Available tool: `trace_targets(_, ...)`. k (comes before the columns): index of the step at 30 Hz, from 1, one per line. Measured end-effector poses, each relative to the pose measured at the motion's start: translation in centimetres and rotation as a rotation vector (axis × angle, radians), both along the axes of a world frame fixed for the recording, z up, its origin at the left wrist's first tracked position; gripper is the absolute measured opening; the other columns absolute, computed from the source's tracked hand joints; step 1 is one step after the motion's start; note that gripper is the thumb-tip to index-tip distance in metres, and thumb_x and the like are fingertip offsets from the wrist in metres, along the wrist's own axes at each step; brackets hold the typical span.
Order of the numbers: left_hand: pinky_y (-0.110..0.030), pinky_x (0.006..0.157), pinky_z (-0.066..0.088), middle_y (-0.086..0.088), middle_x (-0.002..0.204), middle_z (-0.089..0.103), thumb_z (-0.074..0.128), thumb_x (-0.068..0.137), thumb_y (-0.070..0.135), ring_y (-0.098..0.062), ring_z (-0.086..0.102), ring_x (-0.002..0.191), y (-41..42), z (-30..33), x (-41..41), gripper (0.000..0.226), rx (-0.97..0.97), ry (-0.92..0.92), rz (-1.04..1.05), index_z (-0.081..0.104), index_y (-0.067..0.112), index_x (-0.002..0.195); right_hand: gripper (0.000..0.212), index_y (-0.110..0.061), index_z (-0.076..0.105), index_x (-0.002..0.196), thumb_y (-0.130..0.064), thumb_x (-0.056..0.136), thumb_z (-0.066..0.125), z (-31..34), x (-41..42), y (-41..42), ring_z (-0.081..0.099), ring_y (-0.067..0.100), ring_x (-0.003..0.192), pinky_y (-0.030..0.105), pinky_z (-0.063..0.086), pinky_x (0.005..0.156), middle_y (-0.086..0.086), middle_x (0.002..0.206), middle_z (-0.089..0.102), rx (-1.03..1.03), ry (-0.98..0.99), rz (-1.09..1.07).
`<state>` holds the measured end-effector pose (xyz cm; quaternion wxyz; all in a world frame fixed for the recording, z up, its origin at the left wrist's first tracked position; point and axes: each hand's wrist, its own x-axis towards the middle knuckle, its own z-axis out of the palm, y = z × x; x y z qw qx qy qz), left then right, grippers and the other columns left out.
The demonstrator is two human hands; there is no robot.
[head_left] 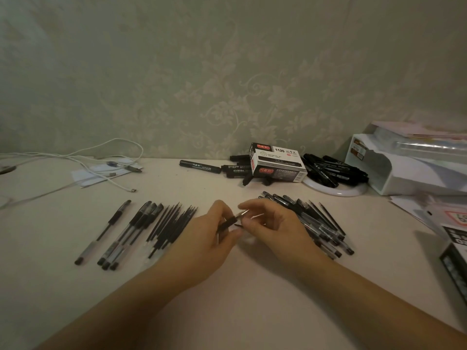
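I'm holding the pen (233, 219) mid-table (240, 294), left hand (214, 233) curled round the barrel, right hand (273, 223) pinching the metal tip. My advice: twist slowly and keep it straight so the threads don't cross.

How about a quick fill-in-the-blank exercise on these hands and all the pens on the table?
The left hand and the right hand hold one ____ between them.
The box among the black markers shows the number ____.
The cables at the far left of the table are ____ in colour.
Missing words: pen; 1120; white.
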<state>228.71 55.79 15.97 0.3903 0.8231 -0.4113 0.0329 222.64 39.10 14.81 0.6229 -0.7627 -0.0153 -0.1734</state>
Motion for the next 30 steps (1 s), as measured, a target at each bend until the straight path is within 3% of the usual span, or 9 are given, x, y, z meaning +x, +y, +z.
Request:
trace_targets(4, -0.013, 0.058, 0.04, 0.01, 0.068, 0.052, 0.054, 0.095, 0.031, 0.0, 0.05, 0.065, 0.07, 0.35, -0.19, 0.011, -0.005, -0.076, -0.009, 0.047, 0.024, 0.09, 0.03, -0.018, 0.069, 0.092, -0.046, 0.081, 0.067, 0.0, -0.04, 0.05, 0.062, 0.007, 0.07, 0.018, 0.051, 0.068, -0.001, 0.077, 0.068, -0.014, 0.01, -0.042)
trace_targets(8, -0.015, 0.061, 0.038, 0.011, 0.072, 0.052, 0.05, 0.097, 0.03, -0.003, 0.049, 0.071, 0.12, 0.37, -0.12, 0.013, -0.004, -0.131, -0.016, 0.056, 0.02, 0.09, 0.007, -0.024, 0.071, 0.088, -0.029, 0.09, 0.068, -0.25, -0.02, -0.17, 0.066, 0.013, 0.078, 0.018, 0.05, 0.07, -0.001, 0.081, 0.072, -0.04, -0.016, -0.016)
trace_targets(11, -0.017, 0.062, 0.037, 0.01, 0.074, 0.054, 0.048, 0.097, 0.03, -0.005, 0.05, 0.073, 0.21, 0.23, 0.26, 0.017, -0.005, -0.153, 0.022, 0.061, 0.02, 0.091, 0.015, -0.03, 0.073, 0.098, -0.018, 0.09, 0.069, -0.2, 0.09, -0.31, 0.067, 0.011, 0.085, 0.017, 0.051, 0.07, -0.006, 0.095, 0.072, -0.029, -0.013, 0.004)
trace_targets(16, -0.016, 0.062, 0.038, 0.009, 0.075, 0.057, 0.049, 0.098, 0.027, -0.006, 0.052, 0.074, -0.01, -0.06, 0.14, 0.018, -0.014, -0.148, -0.009, 0.064, 0.019, 0.093, 0.029, -0.022, 0.069, 0.093, -0.047, 0.078, 0.069, 0.13, -0.04, 0.1, 0.063, 0.003, 0.073, 0.014, 0.05, 0.066, -0.006, 0.083, 0.07, 0.02, 0.003, -0.051)
trace_targets(20, -0.02, 0.057, 0.04, 0.007, 0.069, 0.056, 0.05, 0.096, 0.031, -0.008, 0.052, 0.066, -0.07, -0.12, -0.02, 0.015, -0.045, -0.096, -0.019, 0.062, 0.022, 0.096, 0.005, -0.02, 0.071, 0.089, -0.025, 0.086, 0.072, -0.16, 0.05, -0.15, 0.067, 0.024, 0.088, 0.021, 0.05, 0.072, 0.003, 0.089, 0.073, 0.01, 0.007, -0.058)
trace_targets(23, -0.014, 0.052, 0.038, 0.016, 0.064, 0.055, 0.053, 0.094, 0.034, -0.003, 0.05, 0.057, -0.04, -0.14, -0.1, 0.009, -0.084, -0.017, -0.029, 0.054, 0.028, 0.099, 0.015, -0.028, 0.073, 0.094, -0.014, 0.088, 0.071, -0.03, 0.07, -0.31, 0.066, 0.017, 0.088, 0.022, 0.05, 0.074, -0.004, 0.095, 0.072, 0.008, 0.016, -0.021)
trace_targets(26, -0.014, 0.05, 0.037, 0.022, 0.068, 0.056, 0.053, 0.094, 0.032, -0.004, 0.049, 0.054, -0.06, -0.11, -0.16, 0.007, -0.087, -0.026, -0.044, 0.05, 0.027, 0.099, 0.022, -0.026, 0.07, 0.105, -0.024, 0.084, 0.074, 0.37, -0.07, -0.05, 0.066, 0.008, 0.084, 0.017, 0.052, 0.071, -0.007, 0.096, 0.071, 0.077, 0.03, 0.006)
trace_targets(28, -0.013, 0.051, 0.036, 0.022, 0.069, 0.055, 0.053, 0.095, 0.031, -0.004, 0.049, 0.055, -0.01, -0.09, -0.17, 0.005, -0.079, -0.034, -0.049, 0.051, 0.028, 0.099, 0.028, -0.024, 0.068, 0.101, -0.038, 0.078, 0.072, 0.5, -0.13, 0.11, 0.067, 0.009, 0.083, 0.013, 0.052, 0.069, -0.008, 0.093, 0.071, 0.071, 0.05, -0.042)
trace_targets(30, -0.014, 0.051, 0.036, 0.02, 0.069, 0.055, 0.053, 0.095, 0.031, -0.004, 0.05, 0.058, 0.05, -0.12, -0.21, 0.005, -0.068, -0.044, -0.054, 0.053, 0.029, 0.099, 0.018, -0.02, 0.069, 0.094, -0.034, 0.083, 0.071, 0.38, -0.01, 0.07, 0.067, 0.015, 0.086, 0.012, 0.051, 0.068, -0.002, 0.092, 0.072, 0.023, 0.064, -0.075)
